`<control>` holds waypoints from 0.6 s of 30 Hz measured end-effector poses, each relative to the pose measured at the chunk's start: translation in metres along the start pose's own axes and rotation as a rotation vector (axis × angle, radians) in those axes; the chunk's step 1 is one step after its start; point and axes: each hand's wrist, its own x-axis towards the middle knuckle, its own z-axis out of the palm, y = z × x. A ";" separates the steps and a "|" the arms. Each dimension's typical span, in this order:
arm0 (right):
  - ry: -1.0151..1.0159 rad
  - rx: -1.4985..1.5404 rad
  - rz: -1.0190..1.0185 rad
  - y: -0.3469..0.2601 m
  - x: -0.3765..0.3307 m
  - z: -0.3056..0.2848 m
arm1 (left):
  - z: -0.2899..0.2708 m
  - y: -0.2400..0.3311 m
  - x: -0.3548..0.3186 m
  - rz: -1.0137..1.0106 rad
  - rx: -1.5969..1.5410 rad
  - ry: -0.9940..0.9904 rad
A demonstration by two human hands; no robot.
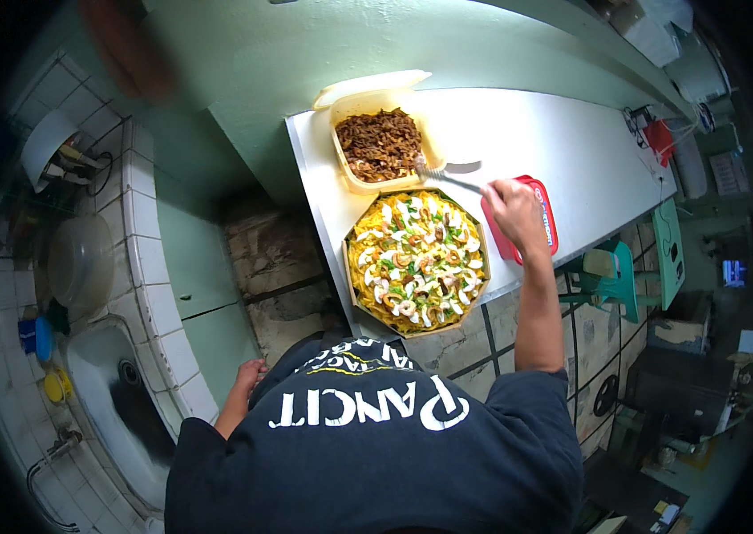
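Observation:
In my right hand (pixel 514 209) is a metal fork (pixel 457 180), its fingers closed round the handle. The fork's head reaches the near right corner of a yellowish plastic tub (pixel 357 184), which holds shredded brown food (pixel 380 145). Just in front of the tub sits an octagonal tray (pixel 348 267) of yellow noodles (pixel 414 258), topped with white slices, green bits and brown rings. My right forearm passes over the edge of a red plastic lid (pixel 498 227). Low at my left side, my left hand (pixel 252 376) hangs beside my body, fingers loosely apart and nothing seen in it.
A white table (pixel 572 142) runs along the green wall (pixel 305 44). A pale lid (pixel 368 89) leans behind the tub. On the left is a tiled counter (pixel 147 258) with a sink (pixel 92 356). A green plastic stool (pixel 612 276) stands at the right.

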 end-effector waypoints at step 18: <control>-0.150 -0.216 -0.055 -0.007 -0.085 0.011 | -0.016 0.031 0.011 -0.011 0.024 -0.058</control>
